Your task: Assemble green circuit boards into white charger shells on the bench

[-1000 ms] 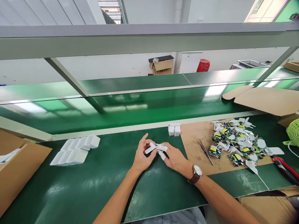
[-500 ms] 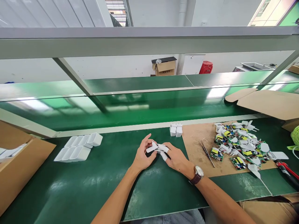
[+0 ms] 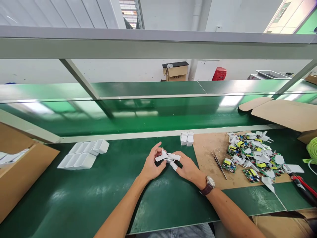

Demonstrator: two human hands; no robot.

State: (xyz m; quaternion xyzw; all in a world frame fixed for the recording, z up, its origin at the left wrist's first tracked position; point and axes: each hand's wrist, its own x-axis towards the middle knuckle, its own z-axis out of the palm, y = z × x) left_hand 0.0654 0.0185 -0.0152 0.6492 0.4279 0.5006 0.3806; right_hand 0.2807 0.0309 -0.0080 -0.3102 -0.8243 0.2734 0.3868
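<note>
Between my two hands, above the green bench, is a small white plastic part [image 3: 168,158] with thin flaps; its exact kind I cannot make out. My left hand [image 3: 154,165] grips its left end between thumb and fingers. On the other end, my right hand [image 3: 186,167] pinches it, with white coverings on the thumb and index fingertip and a watch on the wrist. Just behind my right hand stand several small white plastic housings [image 3: 187,138]. Tweezers [image 3: 219,164] lie on a brown board [image 3: 206,148] to the right.
A heap of circuit boards with white pieces [image 3: 257,153] covers the board's right side, with red-handled pliers [image 3: 303,185] beside it. White open housings [image 3: 83,155] stand in rows at left, near a cardboard box [image 3: 29,175]. A metal rail [image 3: 158,46] crosses above.
The camera view has tilted slightly. Both hands keep their hold on the white part, with hardly any movement.
</note>
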